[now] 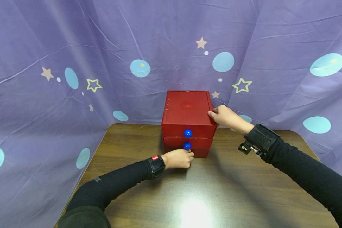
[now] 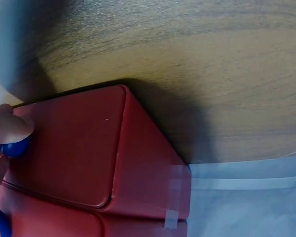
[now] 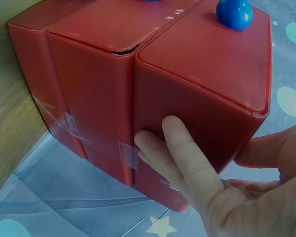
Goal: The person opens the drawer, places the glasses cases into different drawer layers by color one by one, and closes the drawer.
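A red drawer box (image 1: pixel 188 107) with round blue knobs stands on a wooden table against the back curtain. My left hand (image 1: pixel 179 159) is low at its front. In the left wrist view, thumb and finger pinch a blue knob (image 2: pixel 15 148) on the drawer nearest the table, partly covering it. Two more knobs, the upper knob (image 1: pixel 187 133) and the one below it (image 1: pixel 186 145), show above that hand. At the box's upper right edge, my right hand (image 1: pixel 226 117) grips with the thumb over the top and fingers (image 3: pixel 190 158) against the side.
The wooden table (image 1: pixel 131 139) extends in front and to both sides of the box. A purple curtain (image 1: pixel 165 38) with stars and dots hangs right behind it. Clear tape (image 3: pixel 129 155) crosses the seams on the box's side.
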A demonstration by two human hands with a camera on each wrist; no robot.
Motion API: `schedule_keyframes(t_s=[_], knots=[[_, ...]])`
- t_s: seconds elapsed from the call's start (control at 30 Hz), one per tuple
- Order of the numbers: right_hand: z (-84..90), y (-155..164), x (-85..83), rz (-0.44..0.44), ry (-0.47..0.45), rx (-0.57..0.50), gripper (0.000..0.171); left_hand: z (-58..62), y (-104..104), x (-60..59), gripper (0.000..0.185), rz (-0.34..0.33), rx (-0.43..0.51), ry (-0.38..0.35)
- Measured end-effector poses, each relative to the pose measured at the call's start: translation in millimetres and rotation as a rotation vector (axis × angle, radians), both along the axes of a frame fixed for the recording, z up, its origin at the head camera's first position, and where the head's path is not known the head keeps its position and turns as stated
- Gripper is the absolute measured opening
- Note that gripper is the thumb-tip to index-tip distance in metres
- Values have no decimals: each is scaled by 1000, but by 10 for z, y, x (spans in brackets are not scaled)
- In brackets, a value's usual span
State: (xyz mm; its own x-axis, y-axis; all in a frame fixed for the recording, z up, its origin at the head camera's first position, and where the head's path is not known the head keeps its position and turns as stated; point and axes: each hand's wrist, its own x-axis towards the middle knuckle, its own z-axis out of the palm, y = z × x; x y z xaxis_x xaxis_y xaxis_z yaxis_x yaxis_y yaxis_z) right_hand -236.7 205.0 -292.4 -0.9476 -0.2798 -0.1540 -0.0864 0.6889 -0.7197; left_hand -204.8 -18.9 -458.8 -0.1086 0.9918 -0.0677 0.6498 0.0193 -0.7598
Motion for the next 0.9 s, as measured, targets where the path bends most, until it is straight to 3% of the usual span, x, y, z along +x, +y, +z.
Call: schedule_keyframes(t_s=[0.3,0.4,0.5,0.63,0.77,0.9], knots=[[0,6,-18,12,9,8,45,12,24,103,23,115,21,-26],[-28,30,-35,17,30,12,45,12,-6,143,17,177,75,-78],[-86,71,-27,20,68,21,45,11,-65,196,18,235,155,-188],[-168,135,60,18,175,64,46,46,-156,290,36,299,253,-388],[-220,163,217,5,303,112,50,161,-287,389,47,397,369,-573],[-333,165,434,-22,421,148,60,272,-438,494,54,512,495,-682]])
